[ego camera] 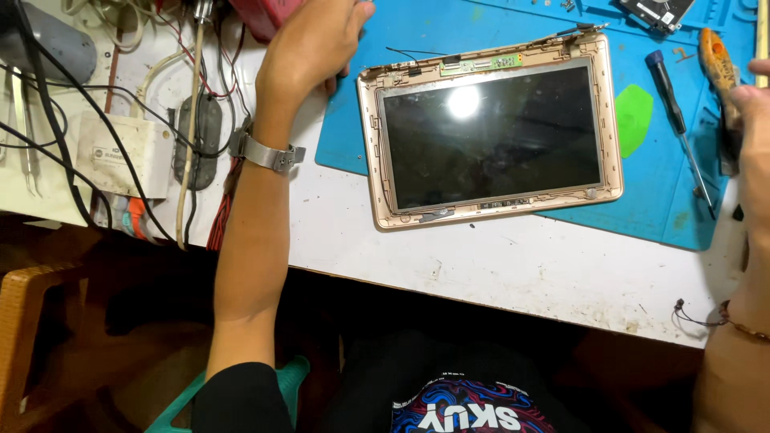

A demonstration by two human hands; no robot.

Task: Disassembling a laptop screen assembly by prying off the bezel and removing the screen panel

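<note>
With my left hand [309, 48] curled empty by the top left corner of the gold-framed, dark-glass laptop screen panel [491, 132], lying half over the blue mat [666, 184], and my right hand [754, 152] mostly out of view, its grip unclear, a careless nudge could slide the panel off the white surface [513, 265].

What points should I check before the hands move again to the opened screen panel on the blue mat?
1. Screen panel lies flat on the blue mat: ok.
2. Glass free of cracks: cannot tell, glare.
3. Left hand clear of the panel: ok, it rests beside the top left corner.
4. Right hand empty: cannot tell, cut off at the edge.
5. Blue screwdriver within reach on the mat: ok.
6. Thin black cable at the top edge free: cannot tell.
</note>
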